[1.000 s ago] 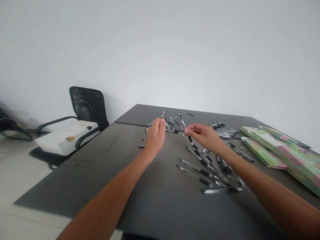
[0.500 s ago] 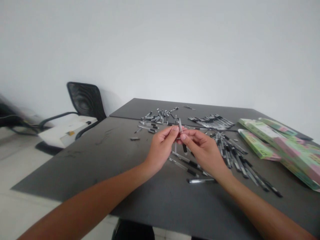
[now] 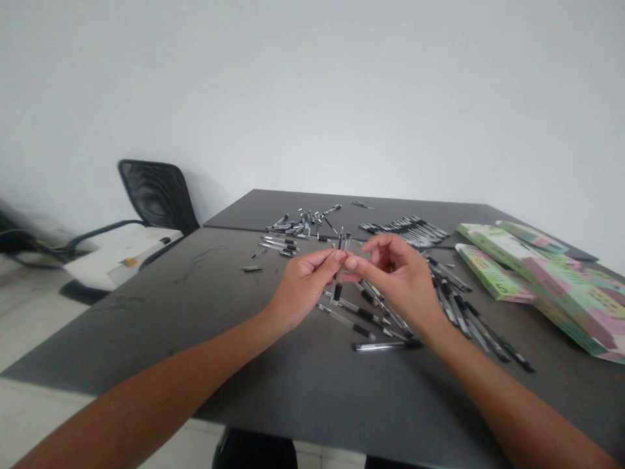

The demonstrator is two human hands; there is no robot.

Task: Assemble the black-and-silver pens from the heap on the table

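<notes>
Over the middle of the table, my left hand (image 3: 303,281) is closed, pinching a clear pen (image 3: 337,292) with a black grip, held nearly upright. Beside it a second slim clear piece (image 3: 347,241) sticks up between the fingertips; I cannot tell whether it is separate. My right hand (image 3: 401,277) meets the left from the other side, its thumb pressed at the pen and its index finger raised and bent. The thumbs hide the pen's middle. Below the hands lie several loose clear pens (image 3: 347,320) with black grips, and a capped pen (image 3: 383,346) is nearest me.
A pile of pens (image 3: 456,306) lies right of my right hand. Farther back are a neat row of pens (image 3: 407,229) and a heap of pen parts (image 3: 303,223). Green and pink boxes (image 3: 541,273) lie at right. A black chair (image 3: 157,195) stands at left.
My right index finger has lifted off the pen, while the thumb stays at it. The held pen now stands more upright, nearer the left hand. The whole view has shifted slightly.
</notes>
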